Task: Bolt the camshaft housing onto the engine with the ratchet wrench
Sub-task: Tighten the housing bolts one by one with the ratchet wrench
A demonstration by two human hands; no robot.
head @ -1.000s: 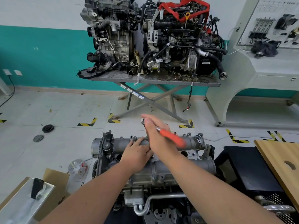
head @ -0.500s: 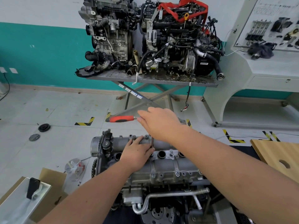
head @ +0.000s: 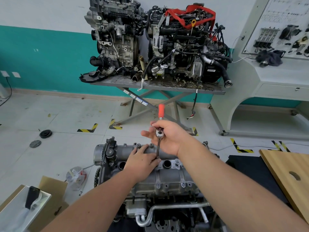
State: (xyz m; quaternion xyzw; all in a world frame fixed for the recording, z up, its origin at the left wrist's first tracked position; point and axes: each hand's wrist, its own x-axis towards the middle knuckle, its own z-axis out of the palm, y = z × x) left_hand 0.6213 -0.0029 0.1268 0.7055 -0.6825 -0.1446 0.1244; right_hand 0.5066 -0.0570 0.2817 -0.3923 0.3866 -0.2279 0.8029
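Two complete engines (head: pixel 157 42) stood on a grey worktop (head: pixel 157 86) against the far wall, well apart from the work. Nearer, at the bottom centre, sat the engine (head: pixel 167 206) being assembled, with the camshaft housing (head: pixel 168 176) lying across its top, long axis running left to right. A wooden board (head: pixel 287 171) lay at the near right, and a cardboard box (head: pixel 50 190) at the near left.

The left hand (head: pixel 142 162) rested palm-down on the housing's top, left of an open round bore (head: pixel 166 164), its fingers fairly straight and spread over the metal, touching the foot of the extension bar (head: pixel 158 149).

The right hand (head: pixel 168 137) hovered above the far edge of the housing, its grip closed around the head of the ratchet wrench (head: pixel 159 124), fingers and thumb curled about the chrome head. From that head the extension bar dropped nearly upright to the housing, meeting it just beside the left hand's fingertips (head: pixel 156 160). The wrench's handle ran away from the person, its orange end (head: pixel 161 111) pointing toward the far wall, above and beyond the knuckles.
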